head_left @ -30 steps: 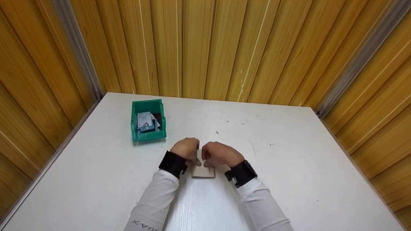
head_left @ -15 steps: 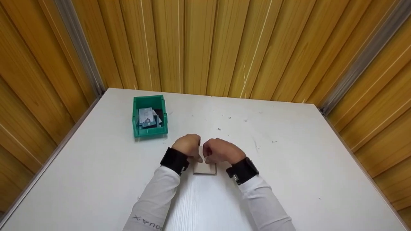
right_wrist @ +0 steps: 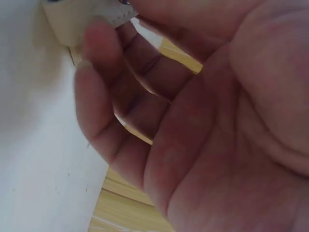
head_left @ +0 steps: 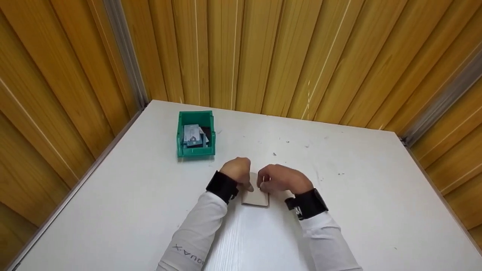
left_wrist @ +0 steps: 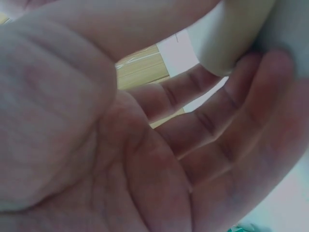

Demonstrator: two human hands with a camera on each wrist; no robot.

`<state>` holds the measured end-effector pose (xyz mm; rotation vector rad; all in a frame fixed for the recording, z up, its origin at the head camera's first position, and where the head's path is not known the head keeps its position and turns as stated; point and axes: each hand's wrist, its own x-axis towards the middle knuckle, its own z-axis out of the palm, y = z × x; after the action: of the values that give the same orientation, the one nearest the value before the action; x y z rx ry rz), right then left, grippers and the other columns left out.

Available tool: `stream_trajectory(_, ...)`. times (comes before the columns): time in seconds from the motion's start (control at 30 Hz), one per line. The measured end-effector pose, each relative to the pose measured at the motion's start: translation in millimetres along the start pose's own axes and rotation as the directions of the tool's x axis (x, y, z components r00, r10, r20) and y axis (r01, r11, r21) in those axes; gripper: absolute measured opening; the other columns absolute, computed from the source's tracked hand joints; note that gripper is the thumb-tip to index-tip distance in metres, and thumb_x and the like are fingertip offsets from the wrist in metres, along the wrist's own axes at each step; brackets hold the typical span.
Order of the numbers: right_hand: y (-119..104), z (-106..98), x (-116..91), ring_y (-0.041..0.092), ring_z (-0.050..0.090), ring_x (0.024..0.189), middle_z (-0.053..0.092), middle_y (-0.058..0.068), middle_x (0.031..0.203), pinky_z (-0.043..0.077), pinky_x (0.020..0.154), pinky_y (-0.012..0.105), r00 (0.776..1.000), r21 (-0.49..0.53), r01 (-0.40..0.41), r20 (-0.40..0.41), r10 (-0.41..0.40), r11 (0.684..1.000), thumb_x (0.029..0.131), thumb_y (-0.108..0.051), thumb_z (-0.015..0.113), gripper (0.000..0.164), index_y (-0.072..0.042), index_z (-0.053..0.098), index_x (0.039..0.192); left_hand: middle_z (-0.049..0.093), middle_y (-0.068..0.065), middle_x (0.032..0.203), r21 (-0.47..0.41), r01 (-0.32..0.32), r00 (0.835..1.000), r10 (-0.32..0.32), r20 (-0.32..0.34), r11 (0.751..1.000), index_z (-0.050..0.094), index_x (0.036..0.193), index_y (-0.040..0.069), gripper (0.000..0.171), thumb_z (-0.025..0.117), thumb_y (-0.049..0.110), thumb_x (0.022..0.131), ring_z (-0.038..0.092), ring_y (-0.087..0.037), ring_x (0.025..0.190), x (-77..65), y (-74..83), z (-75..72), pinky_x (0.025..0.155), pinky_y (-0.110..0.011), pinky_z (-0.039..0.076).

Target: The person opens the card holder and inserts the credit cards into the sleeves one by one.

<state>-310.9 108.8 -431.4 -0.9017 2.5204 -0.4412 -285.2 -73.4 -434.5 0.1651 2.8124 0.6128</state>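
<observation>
- Yellow-brown wood-grain panel wall (head_left: pixel 218 56), ribbed, rising behind the table and along both sides.
- White rectangular table (head_left: pixel 113 210), its top marked by small dark scuffs.
- White cloth sleeves (head_left: pixel 199 226), the left one bearing dark lettering.
- Green box-shaped plastic bin (head_left: pixel 196 151), toward the table's far left, well apart from the hands.
- Right hand (head_left: pixel 285 177), thumb and fingers together, pinching the right side of a beige, flat, rectangular, leather-like case (head_left: pixel 256 197).
- Left hand (head_left: pixel 238 171), clamped on the case's left side, thumb on top and fingertips curled at its edge.
- Black wristbands (head_left: pixel 221 187), one on each wrist.
- The case, in front of the person between both hands; whether it rests on the table or just above cannot be told. It looks smooth and plain, its near end squared, with a thin darker line along that edge; the left wrist view shows one side rounded.
- Pale and blue flat cards (head_left: pixel 191 132), overlapping inside the bin.
- A fine line of stitching (right_wrist: pixel 121 18) along the case's edge.
</observation>
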Motion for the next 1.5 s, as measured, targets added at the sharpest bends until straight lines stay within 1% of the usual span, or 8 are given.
stream_trajectory(0.17, 12, -9, -11, 0.012, 0.063, 0.072, 0.072, 0.007, 0.078, 0.043, 0.065, 0.025, 0.997, 0.074, -0.077, -0.009, 0.078, 0.994, 0.098, -0.021, 0.074, 0.023, -0.010, 0.065, 0.081, 0.080, -0.015, 0.115, -0.009, 0.023, 1.000, -0.023, -0.001, 1.000, 0.076, 0.116, -0.002, 0.053, 0.102, 0.019, 0.074, 0.059, -0.021, 0.081, -0.7, 5.2, 3.5, 0.090, -0.042, 0.064)
stream_trajectory(0.47, 10, -9, -15, 0.015, 0.073, 0.066, 0.074, 0.002, 0.076, 0.056, 0.064, 0.028, 0.935, 0.082, -0.354, 0.050, 0.351, 0.932, 0.084, -0.004, 0.079, 0.010, -0.007, 0.071, 0.089, 0.079, -0.020, 0.119, -0.024, 0.045, 0.999, -0.045, -0.004, 0.999, 0.073, 0.123, -0.005, 0.061, 0.101, 0.020, 0.075, 0.068, -0.026, 0.090, -6.3, -0.6, -2.0, 0.095, -0.045, 0.064)
stream_trajectory(0.6, 12, -3, -11, 0.011, 0.059, 0.058, 0.064, -0.002, 0.064, 0.048, 0.057, 0.022, 0.928, 0.053, -0.367, 0.091, 0.361, 0.929, 0.081, 0.001, 0.074, 0.013, -0.009, 0.074, 0.073, 0.077, -0.021, 0.122, 0.016, 0.069, 0.998, -0.069, -0.014, 0.998, 0.068, 0.127, -0.005, 0.068, 0.101, 0.024, 0.075, 0.073, -0.030, 0.102, -8.7, 0.7, -1.3, 0.098, -0.047, 0.064)
stream_trajectory(0.77, 15, 0, -11, 0.011, 0.061, 0.056, 0.067, 0.001, 0.062, 0.049, 0.055, 0.021, 0.909, 0.089, -0.407, 0.136, 0.394, 0.909, 0.082, 0.001, 0.071, 0.013, -0.008, 0.078, 0.074, 0.080, -0.015, 0.110, 0.070, 0.103, 0.994, -0.100, -0.037, 0.992, 0.078, 0.112, -0.003, 0.050, 0.093, 0.036, 0.085, 0.073, -0.027, 0.095, -14.6, 16.4, 2.1, 0.093, -0.045, 0.065)
stream_trajectory(0.9, 15, 0, -13, 0.012, 0.064, 0.056, 0.070, 0.002, 0.062, 0.049, 0.054, 0.022, 0.895, 0.069, -0.432, 0.153, 0.418, 0.899, 0.082, -0.002, 0.072, 0.014, -0.008, 0.079, 0.072, 0.082, -0.011, 0.105, 0.124, 0.146, 0.985, -0.133, -0.112, 0.982, 0.082, 0.105, 0.002, 0.050, 0.089, 0.048, 0.087, 0.077, -0.026, 0.100, -17.1, 37.2, 12.7, 0.090, -0.039, 0.065)
stream_trajectory(1.03, 14, -2, -12, 0.013, 0.061, 0.057, 0.069, 0.001, 0.062, 0.048, 0.053, 0.023, 0.891, 0.030, -0.432, 0.167, 0.422, 0.901, 0.081, -0.002, 0.069, 0.019, -0.011, 0.074, 0.066, 0.083, -0.009, 0.103, 0.189, 0.196, 0.968, -0.159, -0.192, 0.962, 0.083, 0.104, 0.004, 0.045, 0.092, 0.043, 0.083, 0.080, -0.023, 0.099, -10.2, 50.2, 29.5, 0.083, -0.033, 0.066)
stream_trajectory(1.27, 16, -4, -13, 0.013, 0.060, 0.056, 0.067, 0.000, 0.062, 0.047, 0.051, 0.023, 0.891, 0.008, -0.428, 0.169, 0.421, 0.904, 0.082, -0.004, 0.068, 0.021, -0.013, 0.071, 0.064, 0.081, -0.006, 0.096, 0.210, 0.217, 0.963, -0.174, -0.208, 0.953, 0.084, 0.098, 0.009, 0.047, 0.096, 0.047, 0.073, 0.079, -0.024, 0.093, 32.6, 35.1, 63.0, 0.073, -0.035, 0.065)
stream_trajectory(1.5, 20, -6, -16, 0.012, 0.056, 0.054, 0.065, -0.001, 0.060, 0.042, 0.050, 0.022, 0.888, -0.007, -0.430, 0.174, 0.425, 0.903, 0.082, -0.003, 0.066, 0.023, -0.013, 0.069, 0.061, 0.080, -0.009, 0.099, 0.190, 0.195, 0.972, -0.164, -0.166, 0.962, 0.082, 0.099, 0.007, 0.051, 0.092, 0.049, 0.074, 0.077, -0.027, 0.099, 25.2, 40.7, 52.2, 0.081, -0.035, 0.065)
